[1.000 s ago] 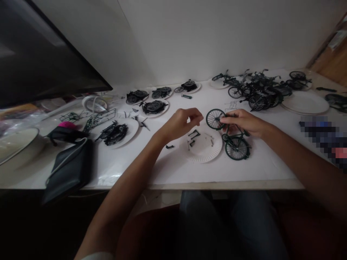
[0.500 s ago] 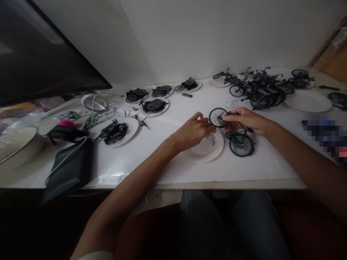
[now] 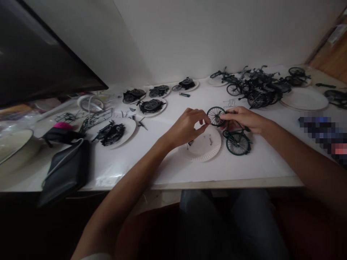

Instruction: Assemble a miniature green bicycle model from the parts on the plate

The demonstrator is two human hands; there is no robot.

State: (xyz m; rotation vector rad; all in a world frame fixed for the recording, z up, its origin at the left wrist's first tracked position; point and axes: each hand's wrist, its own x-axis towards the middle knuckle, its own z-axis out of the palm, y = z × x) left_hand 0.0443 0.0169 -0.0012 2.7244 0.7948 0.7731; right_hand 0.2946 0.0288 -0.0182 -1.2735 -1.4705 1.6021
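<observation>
- While the right hand (image 3: pixel 244 120) clamps the model bicycle (image 3: pixel 230 131) by its frame, the bike stands on the tabletop (image 3: pixel 168 169) at 3 o'clock of the paper plate (image 3: pixel 204 148).
- Left hand (image 3: pixel 187 126): fingers pinched at the front wheel (image 3: pixel 215 115); can't tell if it's holding anything.
- Finished bikes (image 3: pixel 257 88) sit at 1 o'clock.

Head-worn view, down over table (image 3: pixel 173 169)
</observation>
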